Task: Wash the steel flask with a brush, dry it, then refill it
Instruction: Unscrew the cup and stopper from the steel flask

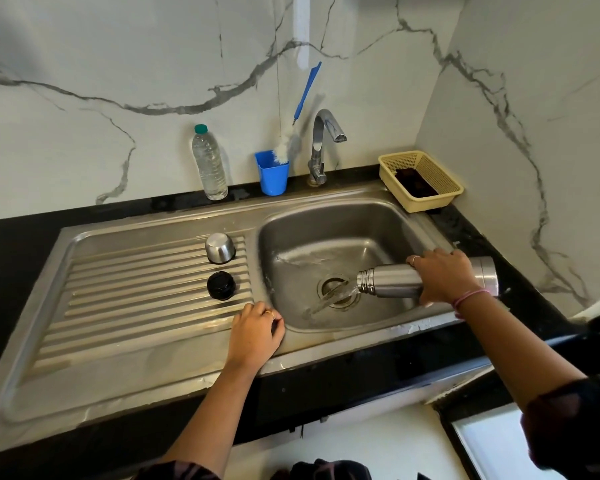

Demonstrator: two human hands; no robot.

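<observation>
The right hand [440, 275] is wrapped round the middle of the steel flask [392, 280], fingers curled over the top of its body and thumb hidden underneath. The flask lies nearly level over the right side of the sink basin [326, 223], its base out past the basin's right rim and its open threaded mouth pointing left toward the middle. Water [333, 297] pours from the mouth in a clear stream and lands on the drain [336, 289] at the basin floor, where a thin wet sheet spreads toward the back left.

The left hand [257, 332] rests on the steel ledge at the front left corner of the basin, fingers loosely bent down against the metal and holding nothing; a ring shows on one finger.

On the ribbed drainboard [118, 306], left of the basin, two pieces sit near its right edge: a steel cup lid [220, 248] standing mouth down toward the back, and a black stopper [221, 285] just in front of it, apart from it.

Along the back edge of the worktop [14, 244], against the marble wall, stand a clear plastic bottle [210, 164] with a green cap, then a blue cup [272, 173] holding a bottle brush [284, 147] with white bristles and a blue handle that leans up to the right, then the tap [321, 147], whose spout reaches over the basin. In the back right corner a yellow mesh basket [440, 174] sits tilted on the sink rim, with something dark inside.
</observation>
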